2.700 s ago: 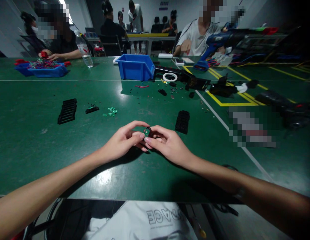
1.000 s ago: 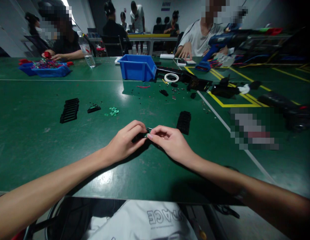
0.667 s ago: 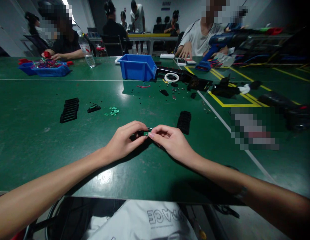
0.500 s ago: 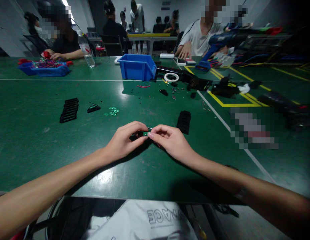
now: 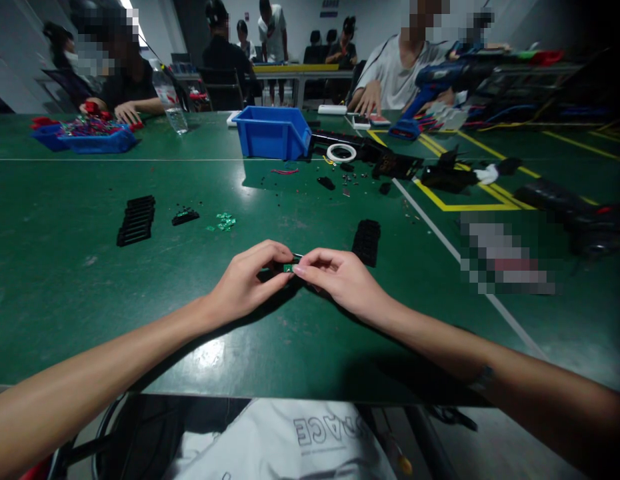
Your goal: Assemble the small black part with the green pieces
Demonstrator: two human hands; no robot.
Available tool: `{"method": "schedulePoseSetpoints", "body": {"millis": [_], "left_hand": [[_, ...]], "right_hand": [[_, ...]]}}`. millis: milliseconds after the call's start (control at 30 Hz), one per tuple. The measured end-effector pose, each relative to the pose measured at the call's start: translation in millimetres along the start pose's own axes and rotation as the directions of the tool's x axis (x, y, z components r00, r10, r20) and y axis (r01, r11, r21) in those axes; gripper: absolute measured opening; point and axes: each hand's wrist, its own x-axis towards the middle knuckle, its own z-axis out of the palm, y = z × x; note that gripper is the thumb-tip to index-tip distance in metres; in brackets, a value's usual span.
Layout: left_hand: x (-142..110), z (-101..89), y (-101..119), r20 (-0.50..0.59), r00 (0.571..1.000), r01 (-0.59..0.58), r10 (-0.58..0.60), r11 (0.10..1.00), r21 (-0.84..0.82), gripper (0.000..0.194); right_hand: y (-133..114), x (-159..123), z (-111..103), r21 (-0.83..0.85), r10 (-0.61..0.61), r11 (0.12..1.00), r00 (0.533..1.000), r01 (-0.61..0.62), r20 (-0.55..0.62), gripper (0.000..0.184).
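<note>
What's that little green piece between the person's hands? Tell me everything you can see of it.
The small green piece shows only as a bright green patch with a pale spot on it; its material is unclear. Close by it is a black part with a glinting upper edge, and fingers of the left hand and right hand close around the two. The right thumb tip appears to touch its end. Fingers hide its full shape and whether it is fastened to the black part.

The bare left hand point(image 5: 255, 277) and bare right hand point(image 5: 337, 277) pinch a small black-and-green part point(image 5: 289, 268) above the glossy green table point(image 5: 290, 353).
</note>
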Motion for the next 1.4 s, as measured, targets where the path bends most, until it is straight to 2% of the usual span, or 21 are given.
{"method": "schedulePoseSetpoints", "body": {"millis": [567,1400], "left_hand": [[-2.1,2.3,-4.5,-0.011,1.000,0.014,-0.014,0.999,-0.050,0.014],[-2.8,2.6,-2.4,-0.013,0.999,0.044,-0.046,0.995,-0.093,0.013]], "right_hand": [[4.4,-0.2,0.8,-0.001,-0.034,0.999,0.999,0.034,-0.022,0.026],[6.7,-0.3,0.0,-0.018,-0.065,0.998,0.997,0.064,-0.033,0.028]]}}
